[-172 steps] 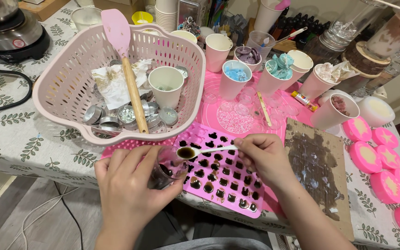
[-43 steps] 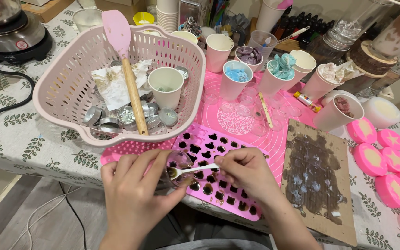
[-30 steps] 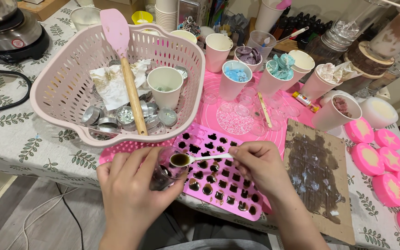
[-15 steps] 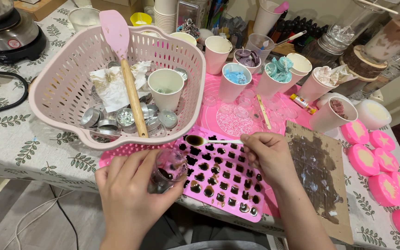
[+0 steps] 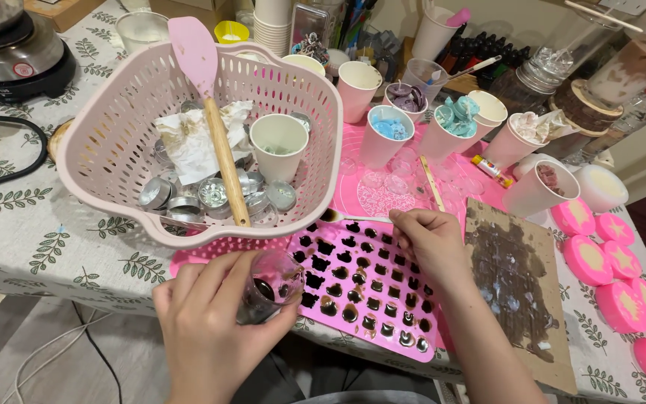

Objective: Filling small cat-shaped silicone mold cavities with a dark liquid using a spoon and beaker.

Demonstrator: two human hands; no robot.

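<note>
Leaf-print tablecloth (image 5: pixel 31 239) covered a crowded craft table. Left hand (image 5: pixel 207 329) was closed around a small clear glass cup (image 5: pixel 271 280) with dark liquid inside, held tilted at the near table edge, just beside the left end of the pink mold (image 5: pixel 371 288). Right hand (image 5: pixel 431 239) was pinched shut on a small spoon (image 5: pixel 353 218); the handle ran left from the fingers and the dark bowl of the spoon sat over the mold's far left corner. Mold lay flat between the 2 hands, most cavities filled dark.

Pink basket (image 5: pixel 114 150) stood just behind the mold, touching its far edge. Inside it: a pink spatula (image 5: pixel 203 90) with a wooden handle, a white paper cup (image 5: pixel 278 142), crumpled paper and several round metal tins (image 5: pixel 188 198). Paper cups (image 5: pixel 413 127) with blue and purple bits stood on a pink mat (image 5: pixel 383 191) behind the right hand. Brown-smeared board (image 5: pixel 514 277) lay right of the mold. Round pink molds (image 5: pixel 607 277) sat at the far right. Black hot plate (image 5: pixel 9 56) sat top left.
</note>
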